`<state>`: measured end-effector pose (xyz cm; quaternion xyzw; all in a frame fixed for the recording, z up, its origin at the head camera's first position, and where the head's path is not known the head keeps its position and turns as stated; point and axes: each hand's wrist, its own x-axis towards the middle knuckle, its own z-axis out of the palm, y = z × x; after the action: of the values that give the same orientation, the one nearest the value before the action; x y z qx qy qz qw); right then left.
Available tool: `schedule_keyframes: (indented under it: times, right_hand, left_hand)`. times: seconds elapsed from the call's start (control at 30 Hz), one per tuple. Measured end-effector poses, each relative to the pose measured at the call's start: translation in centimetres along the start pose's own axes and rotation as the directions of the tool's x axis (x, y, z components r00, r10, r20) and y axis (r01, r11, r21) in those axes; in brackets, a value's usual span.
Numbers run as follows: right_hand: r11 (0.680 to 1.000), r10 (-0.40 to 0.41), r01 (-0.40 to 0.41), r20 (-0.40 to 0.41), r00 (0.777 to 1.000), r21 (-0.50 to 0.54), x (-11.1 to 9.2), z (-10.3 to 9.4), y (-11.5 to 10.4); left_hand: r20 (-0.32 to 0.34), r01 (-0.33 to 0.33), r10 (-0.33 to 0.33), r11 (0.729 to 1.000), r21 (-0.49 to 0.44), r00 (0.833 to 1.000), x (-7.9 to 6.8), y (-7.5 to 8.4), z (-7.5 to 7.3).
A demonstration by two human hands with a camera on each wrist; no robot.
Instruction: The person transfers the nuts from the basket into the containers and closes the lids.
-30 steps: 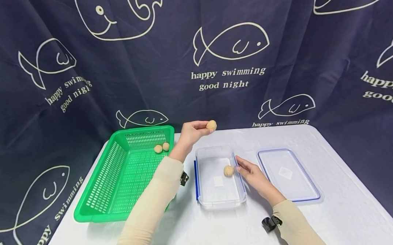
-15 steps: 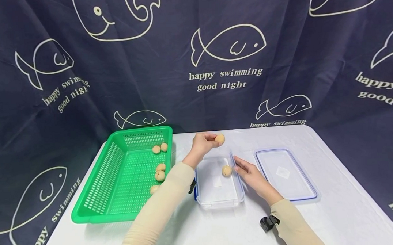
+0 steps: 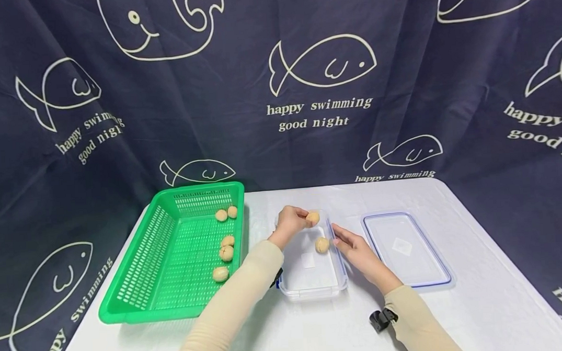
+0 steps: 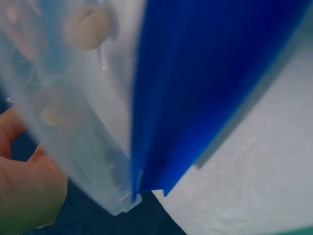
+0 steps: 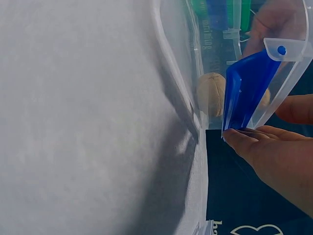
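At the far end of the clear plastic box (image 3: 309,289), my left hand (image 3: 290,222) pinches a walnut (image 3: 313,218) between thumb and fingertips, low over the inside of the box. Another walnut (image 3: 321,245) lies on the box floor nearer the right wall. My right hand (image 3: 357,250) rests against the outside of that wall with its fingers fairly straight. In the right wrist view, its fingertips touch the lower end of a blue side latch (image 5: 249,88), which hangs down. A second blue latch (image 4: 195,88) fills much of the left wrist view.
A green basket (image 3: 105,309) stands to the left, with several walnuts (image 3: 226,253) along its right side. To the right lies the clear lid (image 3: 407,264) with a blue seal. A white cloth covers the table (image 3: 325,336); a dark fish-print curtain (image 3: 261,145) hangs behind.
My left hand has moved right and down with the walnut, from above the box's far edge to inside the box. Walnuts in the basket came out from behind the left arm. The right hand stays put.
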<state>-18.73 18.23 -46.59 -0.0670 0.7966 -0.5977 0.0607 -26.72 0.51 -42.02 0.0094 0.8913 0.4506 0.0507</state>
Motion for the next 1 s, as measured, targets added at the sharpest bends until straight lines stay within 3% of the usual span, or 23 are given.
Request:
schedule_keyframes:
  times: [0.33,0.67,1.0]
  right_hand:
    - [1.000,-0.009,0.009,0.004,1.000,-0.003,0.0,0.0,-0.1]
    - [1.000,-0.008,0.008,0.002,1.000,0.009,0.0,0.0,0.1]
    - [1.000,-0.013,0.013,0.000,1.000,0.011,0.0,0.1,0.1]
  left_hand:
    - [0.032,-0.006,0.004,0.998,0.067,0.999,-0.2,-1.0,0.6]
    - [0.053,0.062,-0.069,0.990,0.126,0.996,-0.4,-0.8,0.8]
    - [0.049,0.079,-0.086,0.987,0.138,0.995,0.4,0.2,-0.8]
